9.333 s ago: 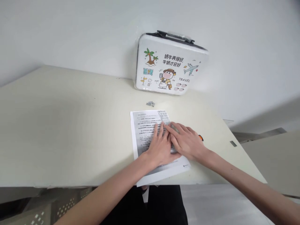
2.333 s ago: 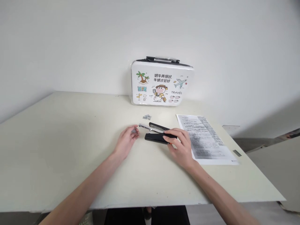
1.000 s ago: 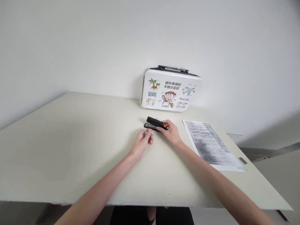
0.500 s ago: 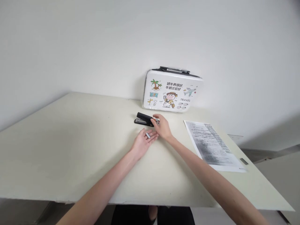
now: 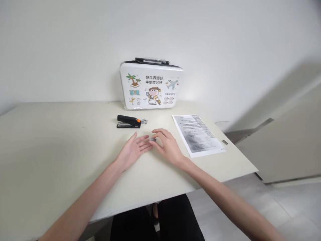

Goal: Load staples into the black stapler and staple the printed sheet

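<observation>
Palm up and fingers extended, my left hand (image 5: 131, 150) lies over the middle of the table. Beside its fingertips, my right hand (image 5: 167, 145) pinches a small grey strip of staples (image 5: 152, 139) between thumb and fingers. Just beyond both hands, a black stapler (image 5: 128, 122) with an orange patch rests on the table, touched by neither hand. A grey metal piece (image 5: 143, 121) sticks out from the stapler's right end.
A white case (image 5: 151, 87) with cartoon prints and a black handle stands against the wall. To the right, a printed sheet of paper (image 5: 198, 134) lies flat on the pale table (image 5: 75, 140). Near the right edge is a small dark rectangle (image 5: 225, 142).
My right hand has left the stapler and now pinches the staple strip, which lay on my left fingers before. The view has turned right, so everything sits further left.
</observation>
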`<state>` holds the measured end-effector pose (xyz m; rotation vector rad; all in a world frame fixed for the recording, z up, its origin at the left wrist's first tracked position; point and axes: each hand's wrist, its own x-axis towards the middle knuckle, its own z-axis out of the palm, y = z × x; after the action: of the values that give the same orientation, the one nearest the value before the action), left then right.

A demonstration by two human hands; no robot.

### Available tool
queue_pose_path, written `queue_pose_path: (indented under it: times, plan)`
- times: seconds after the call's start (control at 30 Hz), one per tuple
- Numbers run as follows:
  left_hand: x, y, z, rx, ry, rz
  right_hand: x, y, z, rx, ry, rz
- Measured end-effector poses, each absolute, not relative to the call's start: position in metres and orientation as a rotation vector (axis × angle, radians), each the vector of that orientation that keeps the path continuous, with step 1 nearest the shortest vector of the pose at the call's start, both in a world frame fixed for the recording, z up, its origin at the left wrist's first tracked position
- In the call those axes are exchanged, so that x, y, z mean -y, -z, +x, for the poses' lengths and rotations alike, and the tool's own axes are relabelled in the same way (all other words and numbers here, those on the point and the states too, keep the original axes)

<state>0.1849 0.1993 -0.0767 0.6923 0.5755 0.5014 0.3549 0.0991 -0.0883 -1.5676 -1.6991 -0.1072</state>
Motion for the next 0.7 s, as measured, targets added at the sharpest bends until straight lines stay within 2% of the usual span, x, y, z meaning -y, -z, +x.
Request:
queue_pose_path:
  times: [0.4,0.7]
  plan:
    - [-0.202,0.066,0.193,-0.754,-0.504,0.825,0.09,0.135,0.572,1.047,0.385,-2.172]
    - [-0.204,0.06,0.195,-0.795,-0.523,0.795,0.115,0.143,0.592,0.853,0.378,-2.341]
